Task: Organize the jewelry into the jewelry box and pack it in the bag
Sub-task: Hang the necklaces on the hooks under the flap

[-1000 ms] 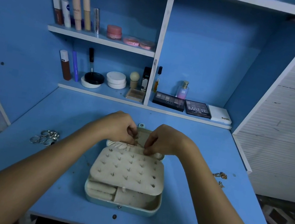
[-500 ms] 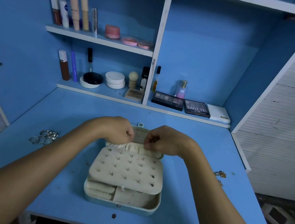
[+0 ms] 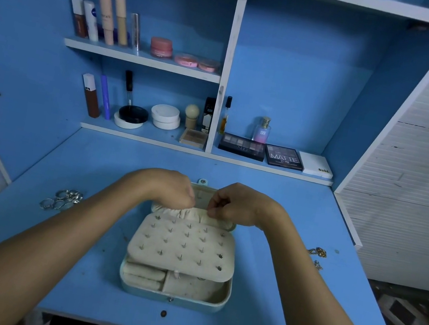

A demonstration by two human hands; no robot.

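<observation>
Both hands, the left hand (image 3: 174, 189) and right hand (image 3: 237, 205), have a curled-finger grip at the raised lid pocket of the open jewelry box (image 3: 173, 294), seemingly pinching something too small to make out. That box sits mid-desk (image 3: 110, 161), its studded earring panel (image 3: 183, 245) over the lower compartments. Judged from this, packing is early: silver rings (image 3: 62, 200) lie well left, a gold chain (image 3: 317, 252) right, no bag in view
</observation>
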